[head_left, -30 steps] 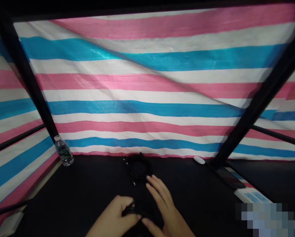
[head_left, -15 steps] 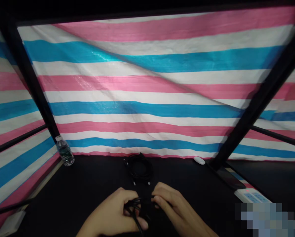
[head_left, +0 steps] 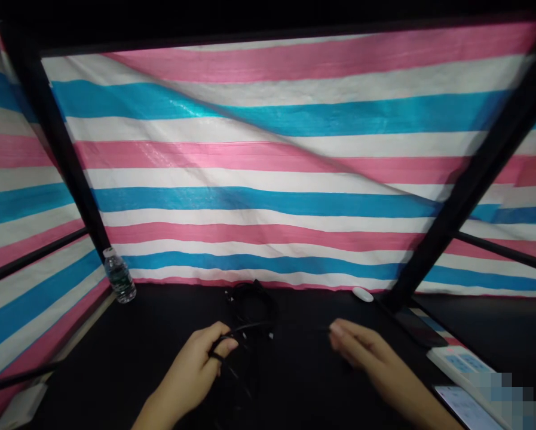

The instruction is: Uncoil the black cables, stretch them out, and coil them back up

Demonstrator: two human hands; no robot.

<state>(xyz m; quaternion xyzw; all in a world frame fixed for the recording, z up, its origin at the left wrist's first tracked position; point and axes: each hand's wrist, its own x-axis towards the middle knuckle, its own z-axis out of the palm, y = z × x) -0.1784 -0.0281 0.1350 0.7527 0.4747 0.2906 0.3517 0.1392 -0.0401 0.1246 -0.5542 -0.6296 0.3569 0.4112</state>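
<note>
My left hand (head_left: 191, 367) is closed round a thin black cable (head_left: 250, 326), pinched between thumb and fingers. A loop and a loose length hang below that hand. From it the cable runs right toward my right hand (head_left: 361, 349), whose thumb and fingertips are pinched together on it. The middle of the stretch fades into the dark tabletop (head_left: 303, 388). Just beyond both hands lies a coil of black cables (head_left: 259, 288), with several small metal plugs showing at its edges.
A water bottle (head_left: 121, 278) stands at the back left by the frame post. A white mouse-like object (head_left: 363, 294) lies at the back right. On the right are a dark flat device (head_left: 420, 328), a white power strip (head_left: 458, 361) and a lit phone (head_left: 467, 403). Striped sheeting (head_left: 268, 203) closes the back.
My hands have moved apart, the right one going right and slightly up, the left one a little left. The bunched cable is now drawn out between them.
</note>
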